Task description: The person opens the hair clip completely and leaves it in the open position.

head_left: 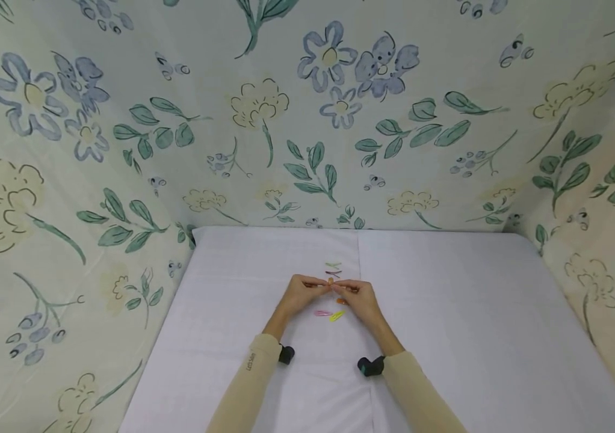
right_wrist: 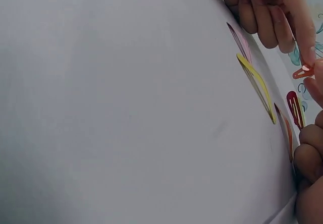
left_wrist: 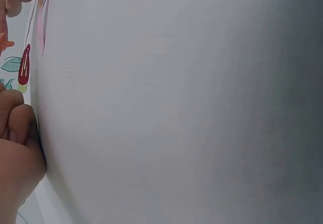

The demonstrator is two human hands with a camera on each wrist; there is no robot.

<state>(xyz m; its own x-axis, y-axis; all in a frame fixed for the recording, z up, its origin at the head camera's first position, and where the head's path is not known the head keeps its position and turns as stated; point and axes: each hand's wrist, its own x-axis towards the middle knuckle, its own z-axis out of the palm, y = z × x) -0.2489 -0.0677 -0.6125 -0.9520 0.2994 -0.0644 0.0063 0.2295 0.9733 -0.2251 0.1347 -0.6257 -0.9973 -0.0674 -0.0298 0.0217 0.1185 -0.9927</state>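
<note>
Both hands meet at the middle of the table in the head view. My left hand (head_left: 303,292) and my right hand (head_left: 360,299) pinch a small orange hair clip (head_left: 331,281) between their fingertips. The right wrist view shows this orange clip (right_wrist: 303,73) between the fingers of the two hands. On the cloth just beyond them lie a dark red clip (head_left: 333,273) and a light green clip (head_left: 333,265). Another orange clip (head_left: 341,301) lies by my right hand. Nearer the body are a pink clip (head_left: 322,313) and a yellow clip (head_left: 337,316), close together.
A white cloth (head_left: 448,313) covers the table, with a seam running down its middle. Flower-patterned curtains (head_left: 264,150) hang behind and at both sides. Dark devices are worn at both wrists, at the sleeve ends.
</note>
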